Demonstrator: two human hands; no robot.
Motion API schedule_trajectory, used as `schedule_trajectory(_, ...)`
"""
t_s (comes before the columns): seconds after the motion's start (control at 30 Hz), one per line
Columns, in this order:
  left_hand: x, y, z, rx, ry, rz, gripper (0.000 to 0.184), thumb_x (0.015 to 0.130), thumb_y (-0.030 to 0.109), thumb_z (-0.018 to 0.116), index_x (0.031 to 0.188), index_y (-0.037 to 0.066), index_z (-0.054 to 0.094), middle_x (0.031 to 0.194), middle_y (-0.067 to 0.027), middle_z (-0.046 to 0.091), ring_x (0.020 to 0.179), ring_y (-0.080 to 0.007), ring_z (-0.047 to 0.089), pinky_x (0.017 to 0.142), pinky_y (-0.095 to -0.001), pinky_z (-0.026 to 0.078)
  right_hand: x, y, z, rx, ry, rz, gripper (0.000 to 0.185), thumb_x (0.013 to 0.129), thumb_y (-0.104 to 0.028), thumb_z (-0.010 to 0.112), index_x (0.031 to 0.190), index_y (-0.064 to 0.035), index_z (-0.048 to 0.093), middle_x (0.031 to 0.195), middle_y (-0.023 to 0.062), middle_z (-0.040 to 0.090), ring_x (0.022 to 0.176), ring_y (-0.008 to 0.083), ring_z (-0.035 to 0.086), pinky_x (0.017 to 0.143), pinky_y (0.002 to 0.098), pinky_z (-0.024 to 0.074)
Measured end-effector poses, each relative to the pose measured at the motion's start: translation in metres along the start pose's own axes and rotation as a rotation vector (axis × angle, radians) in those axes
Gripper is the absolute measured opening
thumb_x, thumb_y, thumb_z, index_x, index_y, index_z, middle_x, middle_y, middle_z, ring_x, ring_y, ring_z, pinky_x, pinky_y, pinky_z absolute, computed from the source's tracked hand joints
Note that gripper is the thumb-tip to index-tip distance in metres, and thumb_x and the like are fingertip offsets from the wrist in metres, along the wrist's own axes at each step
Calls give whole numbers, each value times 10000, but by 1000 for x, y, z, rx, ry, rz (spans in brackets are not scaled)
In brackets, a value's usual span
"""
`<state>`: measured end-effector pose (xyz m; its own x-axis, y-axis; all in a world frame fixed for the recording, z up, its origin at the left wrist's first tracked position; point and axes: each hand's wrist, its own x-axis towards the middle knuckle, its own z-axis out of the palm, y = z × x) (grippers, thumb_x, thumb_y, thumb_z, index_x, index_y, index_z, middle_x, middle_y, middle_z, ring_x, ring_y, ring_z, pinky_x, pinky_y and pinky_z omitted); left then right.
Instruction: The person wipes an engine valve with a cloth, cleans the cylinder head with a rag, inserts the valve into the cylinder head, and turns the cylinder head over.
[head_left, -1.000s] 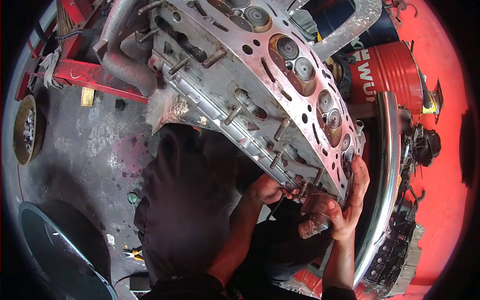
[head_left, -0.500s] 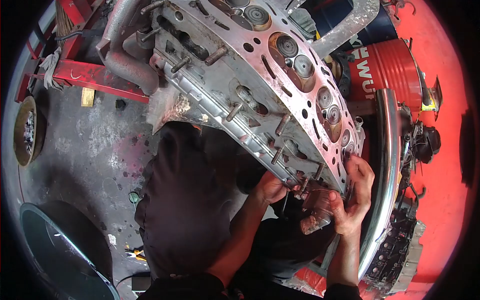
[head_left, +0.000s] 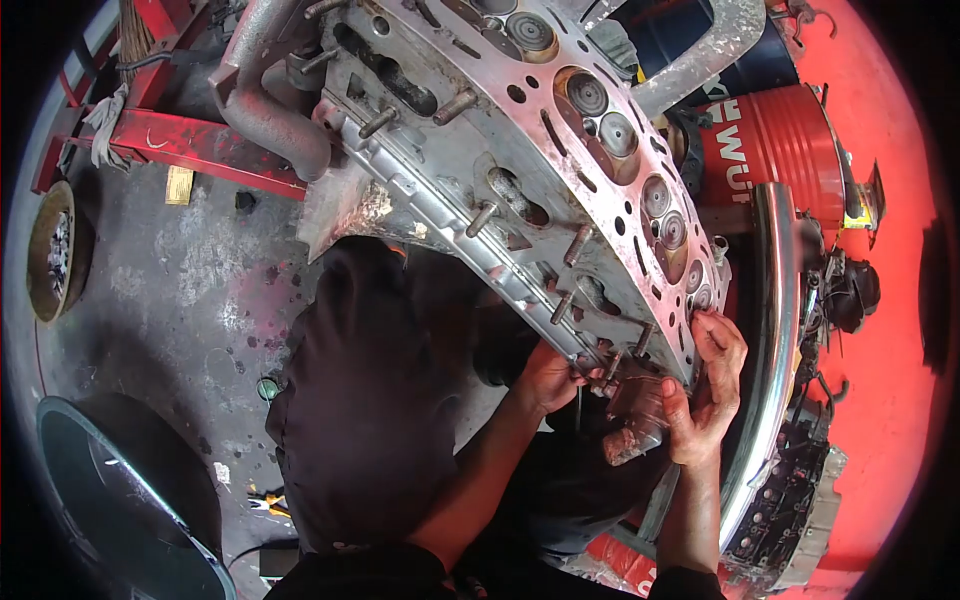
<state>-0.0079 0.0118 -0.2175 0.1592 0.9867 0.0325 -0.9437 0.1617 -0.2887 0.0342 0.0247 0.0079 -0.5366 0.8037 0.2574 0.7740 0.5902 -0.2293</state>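
Observation:
A large metal cylinder head (head_left: 610, 235) stands slanted in front of me, its flat face with round valves (head_left: 617, 134) toward the right. Threaded studs (head_left: 482, 219) stick out of its near side. My right hand (head_left: 705, 400) is wrapped round the lower right end, thumb on the near side and fingers against the valve face. Under the lower edge, my left hand (head_left: 548, 380) is closed at the corner, its fingers partly hidden. Between both hands, a dirty metal housing (head_left: 637, 408) juts from that end.
A dark tub (head_left: 70, 425) and pliers (head_left: 268, 503) are on the floor at left. A red metal frame (head_left: 210, 150) stands behind. A chrome bar (head_left: 768, 330), a red drum (head_left: 785, 150) and an engine block (head_left: 780, 515) line the right side.
The cylinder head has shifted slightly right and down in view, more at its upper end. Both hands stay at its lower end, the left a little farther right.

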Motion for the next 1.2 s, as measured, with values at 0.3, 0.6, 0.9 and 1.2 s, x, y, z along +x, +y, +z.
schedule_trajectory(0.3, 1, 3, -1, -44, -12, -44, 287, 941, 140, 591, 1199, 26, 539, 925, -103, 663, 654, -120, 640, 475, -173, 460, 0, -1, 1, 11, -6, 5, 570, 760, -274, 707, 1220, 47, 607, 1262, 199, 546, 1237, 359, 437, 1053, 483, 329)
schedule_trajectory(0.6, 4, 2, 6, -97, -69, -57, 331, 942, 188, 592, 1237, 48, 534, 994, -91, 656, 680, -92, 631, 516, -169, 475, -2, 2, 2, 24, 6, 10, 580, 784, -299, 693, 1249, 33, 595, 1273, 194, 540, 1247, 357, 432, 1064, 484, 317)
schedule_trajectory(0.9, 1, 0, 10, -158, -36, -46, 395, 972, 367, 541, 1238, 74, 542, 1001, -76, 663, 669, -94, 639, 500, -180, 474, -4, 4, 1, 29, -4, 22, 628, 797, -365, 672, 1264, 44, 573, 1295, 204, 526, 1265, 371, 421, 1084, 497, 294)
schedule_trajectory(1.2, -37, 54, 18, 305, 588, 118, 103, 922, 195, 588, 888, 99, 568, 624, 24, 443, 464, -61, 378, 408, -228, 258, -34, 8, -22, -1, -196, -201, 1145, 526, -446, 899, 1471, -116, 343, 1482, 223, 345, 1384, 448, 313, 1132, 621, 174)
